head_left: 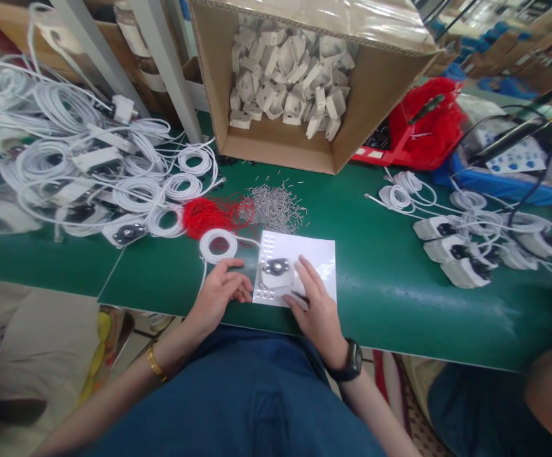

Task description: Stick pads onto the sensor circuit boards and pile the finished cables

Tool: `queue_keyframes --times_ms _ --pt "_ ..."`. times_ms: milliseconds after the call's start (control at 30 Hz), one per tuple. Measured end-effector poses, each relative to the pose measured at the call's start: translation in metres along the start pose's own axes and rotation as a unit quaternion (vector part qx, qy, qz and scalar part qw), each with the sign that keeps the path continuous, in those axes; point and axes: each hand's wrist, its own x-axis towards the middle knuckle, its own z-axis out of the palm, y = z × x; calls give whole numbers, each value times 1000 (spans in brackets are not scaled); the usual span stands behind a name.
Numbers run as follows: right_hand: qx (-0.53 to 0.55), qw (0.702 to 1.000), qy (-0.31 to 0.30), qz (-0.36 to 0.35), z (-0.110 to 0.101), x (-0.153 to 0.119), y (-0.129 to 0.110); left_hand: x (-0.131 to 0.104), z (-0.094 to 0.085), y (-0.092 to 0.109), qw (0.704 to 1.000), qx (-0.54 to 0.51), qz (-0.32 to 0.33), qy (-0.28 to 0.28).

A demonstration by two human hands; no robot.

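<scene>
A white sheet (323,254) with rows of small shiny dots along its left side lies on the green bench. On it sits a white housing (278,280) with a dark metal-and-black plate on its face; a white cable coil (204,246) lies beyond my left hand, its cable leading to the sheet. My left hand (221,289) hovers left of the sheet, fingers partly curled and apart, nothing visible in them. Over the sheet's right part, my right hand (317,308) has thumb and fingers spread beside the housing's right edge; whether it touches the housing is unclear.
Behind the sheet lie red strands (204,217) and a heap of small metal pins or screws (276,208). A cardboard box (276,154) of white housings stands behind. Coiled cables with housings (127,193) crowd the left; more housings (459,251) and a red bin (402,136) are right.
</scene>
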Motion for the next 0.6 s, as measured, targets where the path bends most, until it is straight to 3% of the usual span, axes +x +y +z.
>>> queue_keyframes --times_ms 133,233,333,467,533,600 --pt "-6 997 -79 -13 0 25 -1 0 -1 0 996 76 45 31" --pt "-8 999 -52 8 9 25 -1 -2 -2 -1 990 106 59 71" --pt "-7 999 -34 17 15 19 -1 -7 -1 -5 972 198 107 68" --pt "-4 999 -39 19 14 18 -1 -10 0 -16 872 392 292 19" --pt "-2 999 -41 22 14 18 0 -8 0 -22 825 428 368 -10" --pt "-1 999 -40 24 13 19 0 -4 0 -26 797 445 409 -19"
